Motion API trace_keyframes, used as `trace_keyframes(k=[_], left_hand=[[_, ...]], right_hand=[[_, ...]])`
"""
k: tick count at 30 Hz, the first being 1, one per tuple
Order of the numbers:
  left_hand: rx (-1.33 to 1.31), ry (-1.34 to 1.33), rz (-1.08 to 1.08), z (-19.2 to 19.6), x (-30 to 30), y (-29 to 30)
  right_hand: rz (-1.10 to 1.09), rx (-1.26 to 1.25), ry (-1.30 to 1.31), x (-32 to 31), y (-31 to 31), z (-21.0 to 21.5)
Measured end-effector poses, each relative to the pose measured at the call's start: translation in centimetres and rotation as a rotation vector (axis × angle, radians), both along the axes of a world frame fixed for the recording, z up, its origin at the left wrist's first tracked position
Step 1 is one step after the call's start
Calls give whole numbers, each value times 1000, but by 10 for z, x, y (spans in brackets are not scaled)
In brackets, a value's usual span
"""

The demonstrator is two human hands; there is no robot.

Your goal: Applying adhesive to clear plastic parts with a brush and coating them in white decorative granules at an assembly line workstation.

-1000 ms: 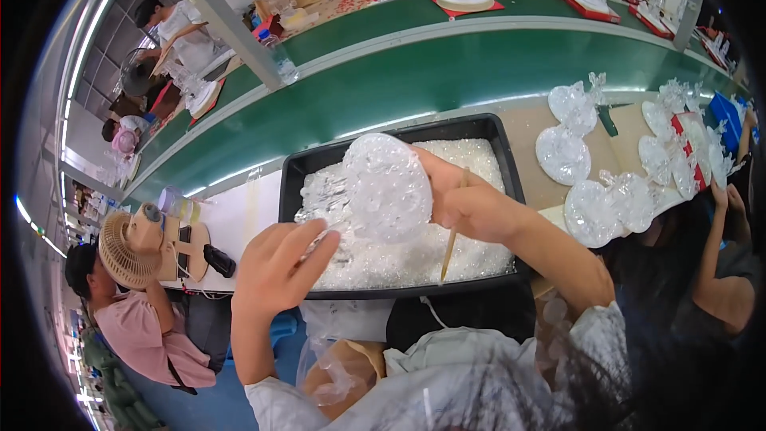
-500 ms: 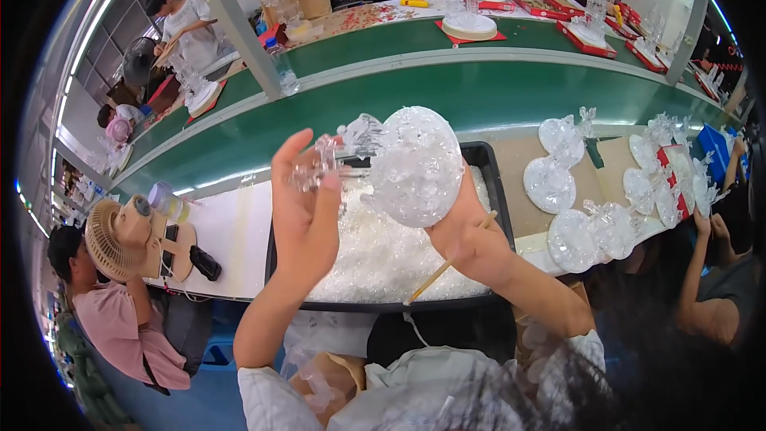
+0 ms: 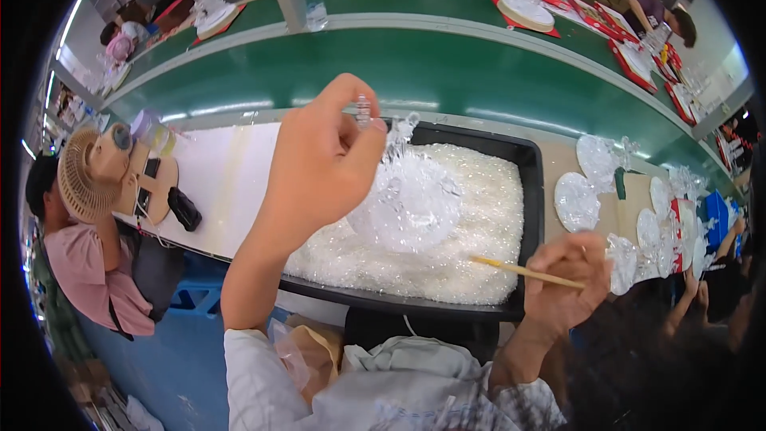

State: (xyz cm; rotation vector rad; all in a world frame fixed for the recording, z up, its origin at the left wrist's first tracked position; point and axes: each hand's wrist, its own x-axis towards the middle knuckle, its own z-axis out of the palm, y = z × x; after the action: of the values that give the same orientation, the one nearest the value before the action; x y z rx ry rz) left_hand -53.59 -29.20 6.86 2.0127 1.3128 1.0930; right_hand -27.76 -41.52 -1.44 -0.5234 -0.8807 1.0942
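Observation:
My left hand [image 3: 319,168] pinches the clear plastic figure on a round ornament, whose white, glittery disc base [image 3: 407,206] hangs below my fingers, over the tray. The figure is partly hidden by the hand. Off to the right, beyond the tray's edge, my right hand [image 3: 566,279] is closed on a thin wooden stick [image 3: 519,270] that points left over the tray; its fingers are slightly blurred. Loose white sparkling granules [image 3: 479,191] fill the black tray [image 3: 533,191] beneath.
Several similar disc ornaments [image 3: 576,202] lie on the bench at right. A beige fan [image 3: 84,175] and a black object [image 3: 184,209] sit at left, with a person in pink [image 3: 96,271] beyond. A green conveyor [image 3: 479,88] runs behind the tray, and a bottle [image 3: 314,0] stands past it.
My right hand has let go of the disc and moved right and down, still with the stick. The left hand has turned over, and the ornament now hangs lower over the tray.

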Motion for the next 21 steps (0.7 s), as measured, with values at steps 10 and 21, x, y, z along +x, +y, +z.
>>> trace_keyframes(k=[10, 21], left_hand=[[247, 103, 81, -24, 5, -4], [282, 108, 39, -22, 4, -11]], right_hand=[[-256, 222, -482, -61, -10, -6], [-308, 338, -708, -66, -3, -11]])
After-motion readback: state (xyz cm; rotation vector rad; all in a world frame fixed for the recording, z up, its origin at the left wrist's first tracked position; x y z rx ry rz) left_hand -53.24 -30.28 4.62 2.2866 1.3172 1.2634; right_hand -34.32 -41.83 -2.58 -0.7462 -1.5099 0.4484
